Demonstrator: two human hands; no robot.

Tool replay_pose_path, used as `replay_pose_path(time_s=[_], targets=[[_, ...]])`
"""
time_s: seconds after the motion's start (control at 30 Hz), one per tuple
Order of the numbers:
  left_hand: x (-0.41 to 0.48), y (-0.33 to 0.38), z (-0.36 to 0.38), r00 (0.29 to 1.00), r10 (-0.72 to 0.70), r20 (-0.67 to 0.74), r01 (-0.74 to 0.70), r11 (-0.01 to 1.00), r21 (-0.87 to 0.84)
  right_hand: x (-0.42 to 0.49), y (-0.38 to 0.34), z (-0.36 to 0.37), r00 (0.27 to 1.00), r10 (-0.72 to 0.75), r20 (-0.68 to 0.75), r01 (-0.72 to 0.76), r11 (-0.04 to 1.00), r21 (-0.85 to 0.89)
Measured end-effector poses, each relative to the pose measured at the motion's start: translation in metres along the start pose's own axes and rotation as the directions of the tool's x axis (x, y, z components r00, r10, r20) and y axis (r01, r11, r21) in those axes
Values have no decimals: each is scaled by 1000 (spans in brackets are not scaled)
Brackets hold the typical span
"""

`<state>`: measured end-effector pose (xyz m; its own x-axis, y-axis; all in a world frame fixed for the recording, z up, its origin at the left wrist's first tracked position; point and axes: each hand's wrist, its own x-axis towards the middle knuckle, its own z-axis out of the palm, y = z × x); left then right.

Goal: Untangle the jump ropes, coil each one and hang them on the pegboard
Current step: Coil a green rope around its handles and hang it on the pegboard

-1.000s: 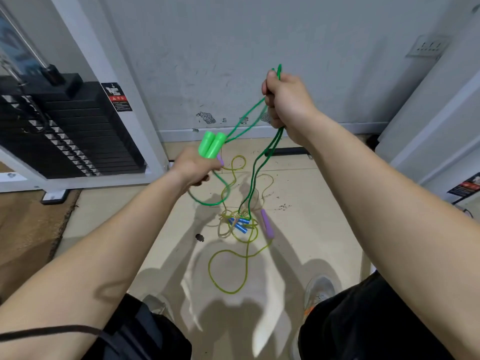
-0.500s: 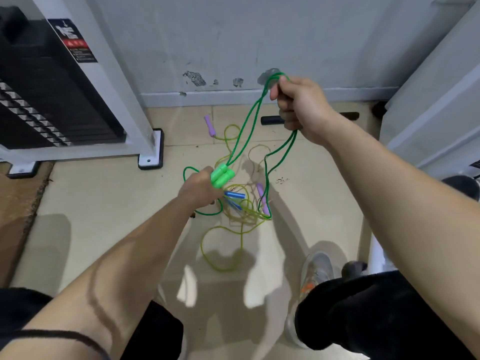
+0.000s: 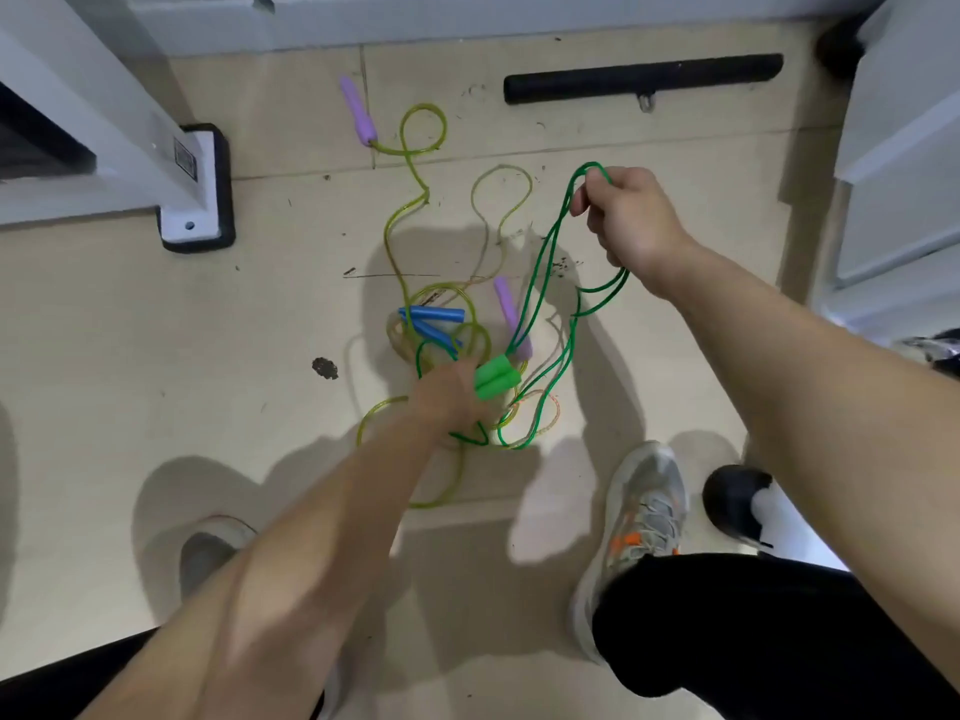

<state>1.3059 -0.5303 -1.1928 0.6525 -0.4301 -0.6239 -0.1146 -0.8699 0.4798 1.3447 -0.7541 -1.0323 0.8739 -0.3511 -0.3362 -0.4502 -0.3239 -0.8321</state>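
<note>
**Green rope half-lifted, coil under way**

The left hand [image 3: 445,402], low and close to the body, is wrapped around the pair of green handles [image 3: 496,380], though blur hides its fingers. The right hand [image 3: 631,223], held higher and further out, is closed on a bunch of turns of the green rope [image 3: 541,270]. Two strands run taut from it down to the handles, and slack loops hang beneath its wrist.

By my reading this is the first rope's coiling step, begun before the rope is fully clear. The lowest green loops sag just beside and beneath the left hand, right over the pile on the floor [image 3: 156,356]. Whether they are still caught in it cannot be told.

That pile lies beneath and beyond the left hand. The yellow rope [image 3: 386,240] snakes away from it, with purple handles [image 3: 357,112] at its ends, and the blue handles [image 3: 434,315] lie among its loops.

The next move probably calls for lifting both hands to see whether the green loops come away clean. Then the right hand would gather the remaining slack into even turns. No pegboard is in view, so hanging is some way off, and two ropes are untouched.
</note>
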Motion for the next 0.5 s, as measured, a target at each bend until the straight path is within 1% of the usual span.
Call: replay_pose_path(time_s=[0.07,0.13,0.2,0.23,0.27,0.3,0.33,0.37,0.4,0.47,0.5], targets=[[5,-10,12,1000,22,-3,-22,998,54,6,22,3,1000,5,-5,-5,995,-99],[5,-15,16,999,47,-4,-46,988,145,8,42,7,1000,-4,-11,2,980,-201],[1,-17,17,997,76,-2,-72,949,308,6,58,11,1000,22,16,-16,953,-303],[-3,-19,18,997,82,8,-78,911,406,4,65,13,999,40,31,-24,913,-407],[-6,-23,21,996,90,-1,-78,869,488,1,71,15,998,47,37,-19,831,-556],[-10,-27,24,997,79,-4,-65,838,542,-1,76,15,999,40,37,-2,707,-707],[-13,-32,26,997,73,-11,-53,822,567,-4,80,15,999,21,36,18,573,-819],[-15,-38,26,998,54,-20,-33,818,574,-7,82,12,999,2,40,35,458,-888],[-17,-44,26,999,41,-30,-16,817,576,-9,83,8,999,-8,44,44,366,-930],[-21,-55,20,999,33,-23,-13,813,582,-11,82,-4,1000,-3,25,25,225,-974],[-23,-61,16,1000,22,-16,-9,814,580,-13,82,-12,1000,1,6,5,179,-984]])
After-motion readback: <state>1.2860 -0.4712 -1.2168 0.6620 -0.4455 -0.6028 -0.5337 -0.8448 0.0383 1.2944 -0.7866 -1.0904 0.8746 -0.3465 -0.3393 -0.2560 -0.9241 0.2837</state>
